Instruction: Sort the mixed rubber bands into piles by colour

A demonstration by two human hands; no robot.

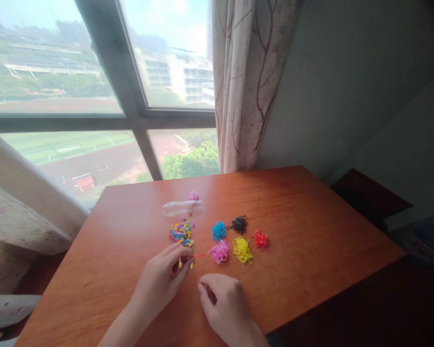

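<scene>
My left hand [166,274] is closed in a pinch on a few small rubber bands. Yellow ends [191,265] poke out below the fingertips, and a red rubber band [200,256] sticks out to the right. Just beyond that hand lies a pile of mixed-colour rubber bands [181,232]. My right hand [224,301] rests low over the table, fingers curled with thumb and forefinger together; anything inside is hidden. In front of it sit single-colour piles: pink [219,251], yellow [242,250], blue [219,231], black [239,224] and red [261,239].
Behind the piles, a clear plastic bottle or tube [181,208] lies on its side, with a small pink-purple object [193,195] beside it. The wooden table [311,250] reaches a window [137,120] at the back, with a curtain [242,96] on the right.
</scene>
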